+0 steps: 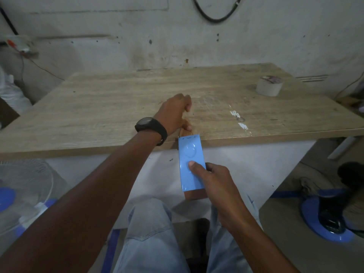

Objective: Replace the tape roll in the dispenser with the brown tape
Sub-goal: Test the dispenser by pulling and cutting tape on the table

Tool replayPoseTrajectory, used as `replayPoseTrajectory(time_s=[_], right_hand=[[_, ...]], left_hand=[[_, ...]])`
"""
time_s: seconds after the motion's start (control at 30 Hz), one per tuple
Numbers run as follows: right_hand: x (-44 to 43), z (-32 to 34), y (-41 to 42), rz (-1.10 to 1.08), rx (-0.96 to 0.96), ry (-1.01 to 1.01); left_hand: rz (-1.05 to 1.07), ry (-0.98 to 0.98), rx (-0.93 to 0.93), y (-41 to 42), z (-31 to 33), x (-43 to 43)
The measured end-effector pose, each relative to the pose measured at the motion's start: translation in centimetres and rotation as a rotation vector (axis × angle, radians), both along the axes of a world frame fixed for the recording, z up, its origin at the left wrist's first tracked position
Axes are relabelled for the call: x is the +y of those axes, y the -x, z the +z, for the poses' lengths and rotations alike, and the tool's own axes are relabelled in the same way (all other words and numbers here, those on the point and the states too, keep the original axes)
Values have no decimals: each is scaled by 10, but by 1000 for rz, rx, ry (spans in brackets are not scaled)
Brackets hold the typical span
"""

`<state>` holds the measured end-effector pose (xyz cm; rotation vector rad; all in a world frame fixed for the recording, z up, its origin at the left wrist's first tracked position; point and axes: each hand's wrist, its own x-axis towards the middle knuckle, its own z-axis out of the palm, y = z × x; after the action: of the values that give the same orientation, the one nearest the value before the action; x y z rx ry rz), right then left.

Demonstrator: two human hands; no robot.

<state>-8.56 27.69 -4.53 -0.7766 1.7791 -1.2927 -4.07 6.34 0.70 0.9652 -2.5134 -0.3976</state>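
A blue tape dispenser (pixel 190 154) hangs just in front of the table's front edge, over my lap. Brown tape (pixel 195 195) shows under its near end. My right hand (pixel 216 184) grips the dispenser from the right, thumb pressed on its blue top. A strip of brown tape end (pixel 184 133) sticks out of its far end onto the table edge. My left hand (pixel 175 113), with a black watch on the wrist, pinches that strip against the wooden table (pixel 118 99). A whitish tape roll (pixel 269 86) lies flat at the table's back right.
A grey wall stands right behind the table, with a black cable loop (pixel 214 16) hanging on it. A white floor fan (pixel 23 194) is at the lower left and a fan's blue base (pixel 327 219) at the lower right. White paint marks (pixel 238 119) dot the tabletop.
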Motion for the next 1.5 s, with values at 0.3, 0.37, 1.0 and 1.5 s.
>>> replayPoseTrajectory(time_s=[0.3, 0.37, 1.0, 1.5], right_hand=[[-1, 0, -2, -1, -11, 15], [-2, -2, -1, -6, -38, 10], [-14, -8, 0, -69, 180, -130], [-3, -2, 0, 13, 227, -205]], left_hand=[[-121, 117, -267, -6, 8, 13], [-115, 104, -300, -8, 9, 16], [-169, 42, -506, -14, 11, 7], [-160, 27, -483, -11, 3, -1]])
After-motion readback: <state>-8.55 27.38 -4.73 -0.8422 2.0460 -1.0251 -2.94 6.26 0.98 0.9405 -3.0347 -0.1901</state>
